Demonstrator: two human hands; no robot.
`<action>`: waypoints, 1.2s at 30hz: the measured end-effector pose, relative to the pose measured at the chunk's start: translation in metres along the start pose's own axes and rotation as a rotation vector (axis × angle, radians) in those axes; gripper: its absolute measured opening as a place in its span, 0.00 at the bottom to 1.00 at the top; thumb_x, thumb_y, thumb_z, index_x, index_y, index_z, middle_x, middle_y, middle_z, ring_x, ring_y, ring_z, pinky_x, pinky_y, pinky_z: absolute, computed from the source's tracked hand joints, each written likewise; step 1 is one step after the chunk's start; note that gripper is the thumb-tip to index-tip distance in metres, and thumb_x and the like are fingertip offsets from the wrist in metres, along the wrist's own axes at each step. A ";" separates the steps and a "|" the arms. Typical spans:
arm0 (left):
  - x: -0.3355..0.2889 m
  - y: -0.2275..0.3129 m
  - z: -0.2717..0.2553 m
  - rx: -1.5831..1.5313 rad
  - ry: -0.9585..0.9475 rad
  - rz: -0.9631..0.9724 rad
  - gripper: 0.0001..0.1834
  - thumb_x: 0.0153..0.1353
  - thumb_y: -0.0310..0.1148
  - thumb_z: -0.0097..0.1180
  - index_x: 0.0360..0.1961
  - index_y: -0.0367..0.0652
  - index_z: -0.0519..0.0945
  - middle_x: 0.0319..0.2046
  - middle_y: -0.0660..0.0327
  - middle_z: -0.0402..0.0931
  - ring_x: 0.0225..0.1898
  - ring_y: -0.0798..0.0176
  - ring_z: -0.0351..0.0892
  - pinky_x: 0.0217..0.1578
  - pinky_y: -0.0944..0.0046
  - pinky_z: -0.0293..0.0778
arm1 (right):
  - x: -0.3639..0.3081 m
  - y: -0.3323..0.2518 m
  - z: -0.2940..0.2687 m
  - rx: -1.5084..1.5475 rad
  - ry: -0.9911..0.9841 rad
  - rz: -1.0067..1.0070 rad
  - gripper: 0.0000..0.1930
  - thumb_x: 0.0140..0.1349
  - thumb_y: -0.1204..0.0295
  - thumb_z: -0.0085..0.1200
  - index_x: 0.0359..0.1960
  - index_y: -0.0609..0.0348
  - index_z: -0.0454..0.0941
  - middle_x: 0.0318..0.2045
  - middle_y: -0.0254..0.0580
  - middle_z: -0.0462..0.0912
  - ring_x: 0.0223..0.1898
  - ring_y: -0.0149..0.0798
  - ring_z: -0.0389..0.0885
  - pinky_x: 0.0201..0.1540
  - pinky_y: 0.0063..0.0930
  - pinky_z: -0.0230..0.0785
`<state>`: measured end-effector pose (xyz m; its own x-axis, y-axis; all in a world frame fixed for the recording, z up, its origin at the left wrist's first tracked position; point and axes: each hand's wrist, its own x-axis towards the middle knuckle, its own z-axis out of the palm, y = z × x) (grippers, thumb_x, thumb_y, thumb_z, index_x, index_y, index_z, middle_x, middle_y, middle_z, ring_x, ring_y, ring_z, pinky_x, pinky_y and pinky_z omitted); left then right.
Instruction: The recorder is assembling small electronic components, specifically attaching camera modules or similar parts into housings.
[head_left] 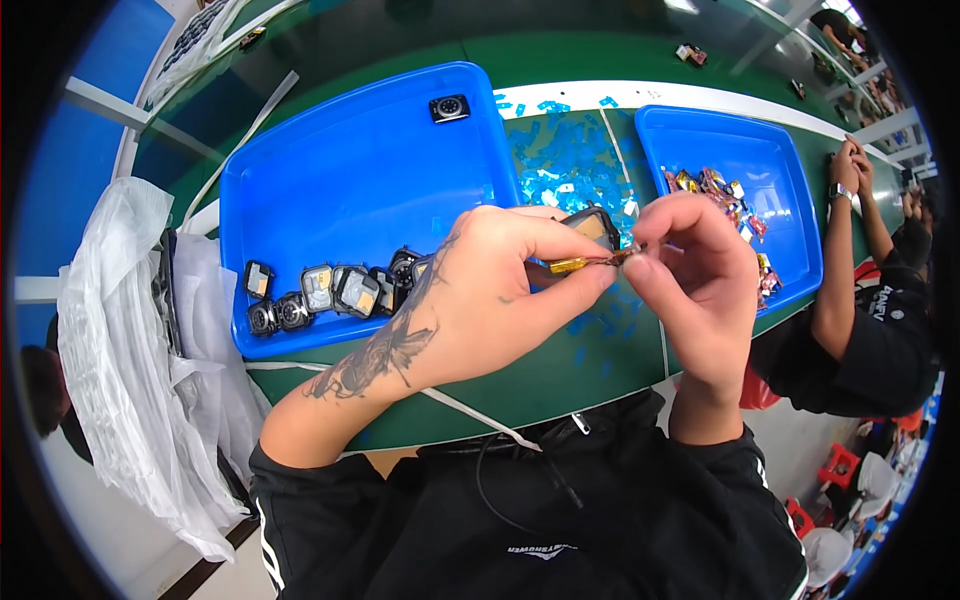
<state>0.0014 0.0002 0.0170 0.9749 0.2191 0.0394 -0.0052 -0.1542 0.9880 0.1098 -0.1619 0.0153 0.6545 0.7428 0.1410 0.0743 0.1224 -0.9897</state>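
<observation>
Two hands are in my view above the green bench (460, 402). I see the left hand (490, 290) with fingers clamped on a small yellow part (568, 266), just beside a black case (597, 225); the right hand's (700, 285) fingers pinch its right end.

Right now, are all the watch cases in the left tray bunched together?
No, one watch case sits alone near the far right corner of the left tray.
</observation>
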 end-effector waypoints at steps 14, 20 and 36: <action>0.006 -0.011 0.002 -0.270 -0.015 0.087 0.24 0.59 0.13 0.54 0.58 0.30 0.71 0.53 0.53 0.74 0.51 0.64 0.78 0.52 0.67 0.78 | 0.003 0.020 0.013 -0.044 0.187 -0.167 0.16 0.57 0.85 0.60 0.45 0.64 0.71 0.32 0.36 0.79 0.32 0.24 0.79 0.36 0.15 0.70; 0.006 -0.013 0.008 -0.242 0.028 0.133 0.23 0.60 0.12 0.52 0.58 0.31 0.72 0.54 0.53 0.73 0.51 0.65 0.78 0.51 0.67 0.78 | 0.003 0.027 0.014 -0.130 0.229 -0.212 0.15 0.56 0.84 0.62 0.42 0.64 0.70 0.31 0.36 0.79 0.28 0.21 0.75 0.32 0.14 0.67; 0.004 -0.014 0.008 0.028 0.119 -0.005 0.32 0.62 0.20 0.52 0.65 0.40 0.55 0.49 0.44 0.77 0.46 0.62 0.81 0.42 0.69 0.75 | 0.013 0.021 0.018 -0.383 0.106 -0.091 0.24 0.59 0.86 0.53 0.58 0.61 0.68 0.37 0.36 0.78 0.38 0.27 0.80 0.39 0.16 0.75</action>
<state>0.0076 -0.0048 0.0020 0.9416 0.3325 0.0534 0.0075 -0.1793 0.9838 0.1062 -0.1372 -0.0026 0.7049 0.6659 0.2445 0.3972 -0.0848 -0.9138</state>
